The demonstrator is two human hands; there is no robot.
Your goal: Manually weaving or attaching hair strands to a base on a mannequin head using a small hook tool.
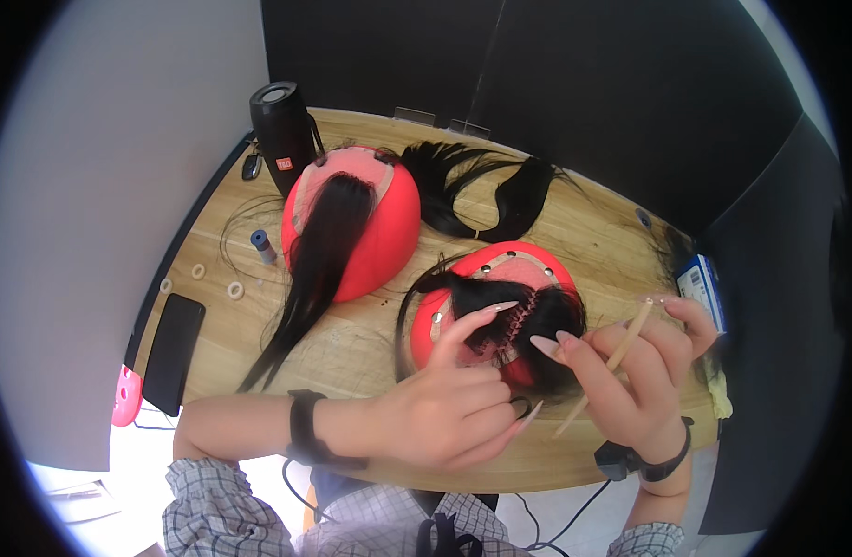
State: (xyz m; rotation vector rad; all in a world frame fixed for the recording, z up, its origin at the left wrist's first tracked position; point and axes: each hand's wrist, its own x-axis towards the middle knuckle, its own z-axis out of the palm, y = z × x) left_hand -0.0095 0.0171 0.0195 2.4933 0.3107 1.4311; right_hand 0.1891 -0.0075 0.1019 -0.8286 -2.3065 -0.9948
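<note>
A red dome-shaped head form (424, 345) carries a pink mesh wig cap with black hair, fixed by several round-headed pins. My left hand (444, 408) lies at its near left side. The index finger stretches onto the hair while the other fingers curl in; a small dark loop (521, 406) shows at them, and what they hold cannot be made out. On the right, my right hand (639, 371) grips a thin wooden stick (630, 336), slanting across its fingers. Its thumb and index tip touch the hair by a row of dark reddish knots (519, 320).
A second red head form (398, 232) bears a long black hairpiece (328, 232). Behind lie a tied hair bundle (523, 200) and a black cylindrical speaker (285, 130). Left are a phone (173, 353), small rings (235, 291) and a blue-capped bottle (263, 246); right, a blue-white box (700, 290).
</note>
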